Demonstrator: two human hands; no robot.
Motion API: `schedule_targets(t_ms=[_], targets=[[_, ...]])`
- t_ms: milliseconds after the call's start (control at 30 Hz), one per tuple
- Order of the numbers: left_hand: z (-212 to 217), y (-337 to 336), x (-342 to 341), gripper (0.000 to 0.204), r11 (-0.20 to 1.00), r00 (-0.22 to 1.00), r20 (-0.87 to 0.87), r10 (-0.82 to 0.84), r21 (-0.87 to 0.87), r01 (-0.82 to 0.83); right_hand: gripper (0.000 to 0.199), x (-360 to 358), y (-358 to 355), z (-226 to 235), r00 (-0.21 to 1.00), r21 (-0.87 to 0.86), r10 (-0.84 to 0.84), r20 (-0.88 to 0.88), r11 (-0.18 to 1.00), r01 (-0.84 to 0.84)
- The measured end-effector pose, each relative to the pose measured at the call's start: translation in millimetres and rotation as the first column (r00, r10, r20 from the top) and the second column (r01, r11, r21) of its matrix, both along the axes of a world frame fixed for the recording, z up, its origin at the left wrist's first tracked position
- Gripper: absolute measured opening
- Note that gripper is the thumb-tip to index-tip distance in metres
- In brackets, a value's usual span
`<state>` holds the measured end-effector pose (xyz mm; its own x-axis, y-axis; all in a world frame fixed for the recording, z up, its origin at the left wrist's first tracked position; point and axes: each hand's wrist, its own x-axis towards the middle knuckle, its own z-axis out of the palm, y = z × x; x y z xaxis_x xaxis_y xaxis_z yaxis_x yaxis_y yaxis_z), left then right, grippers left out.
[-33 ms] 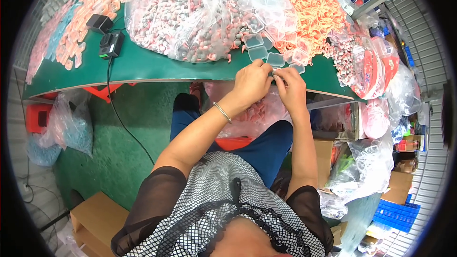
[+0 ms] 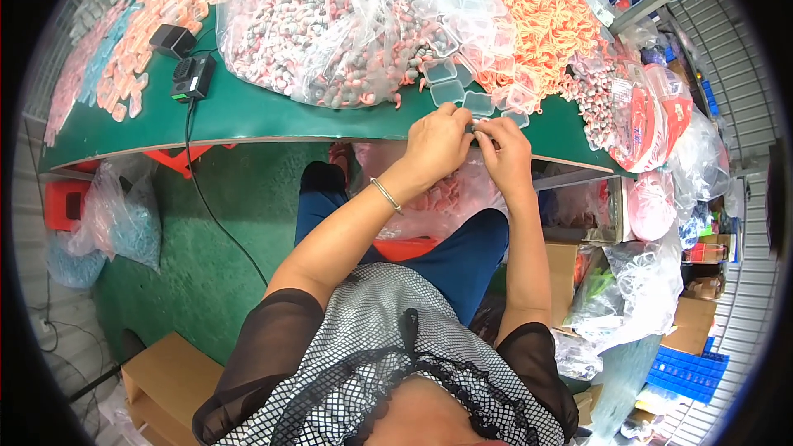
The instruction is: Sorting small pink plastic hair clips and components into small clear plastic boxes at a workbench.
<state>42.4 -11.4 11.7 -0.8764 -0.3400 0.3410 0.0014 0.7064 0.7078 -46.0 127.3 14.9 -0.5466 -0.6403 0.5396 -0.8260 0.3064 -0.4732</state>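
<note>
My left hand (image 2: 439, 139) and my right hand (image 2: 505, 150) meet at the table's near edge, thumbs and fingertips pinched together. Between them is something small and pale, mostly covered by the fingers. Just beyond the fingertips lie small clear plastic cases with open lids, one clear case (image 2: 478, 103) closest to my left hand. Past these, a heap of orange loop-shaped pieces (image 2: 549, 21) spreads over the table. Left of it, a large clear plastic bag (image 2: 310, 37) holds many small pink and grey pieces, some spilling from its right side.
The green table (image 2: 273, 120) curves across the front. A black charger (image 2: 192, 78) with a trailing cable sits on its left, near rows of filled orange cases (image 2: 136, 66). More pink and grey pieces (image 2: 596, 99) lie at right. A cardboard box (image 2: 173, 376) stands on the floor.
</note>
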Motion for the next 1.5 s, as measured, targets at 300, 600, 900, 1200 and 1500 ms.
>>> schedule_targets(t_ms=[300,600,900,1200,1500], targets=[[-1,2,-1,0.019,1.0,0.999,-0.045,0.005,-0.026,-0.006,0.018,-13,4,9,0.987,0.053,-0.137,0.078,0.99,0.133],[-1,2,-1,0.019,1.0,0.999,-0.046,0.011,-0.021,-0.012,0.012,-13,-4,17,0.99,0.217,-0.113,-0.084,0.968,0.129],[-1,1,0,0.018,1.0,1.0,-0.027,0.01,-0.007,-0.01,0.013,-11,-8,14,0.971,0.277,-0.233,-0.045,0.931,0.236],[0,-1,-4,0.041,1.0,0.998,-0.059,-0.01,0.02,0.011,0.018,-13,0,8,0.965,0.166,-0.239,0.106,0.961,0.22],[5,-4,-9,0.035,0.996,0.994,0.089,-0.07,-0.053,0.075,0.026,-18,9,30,0.828,0.172,-0.347,0.441,0.938,0.301]])
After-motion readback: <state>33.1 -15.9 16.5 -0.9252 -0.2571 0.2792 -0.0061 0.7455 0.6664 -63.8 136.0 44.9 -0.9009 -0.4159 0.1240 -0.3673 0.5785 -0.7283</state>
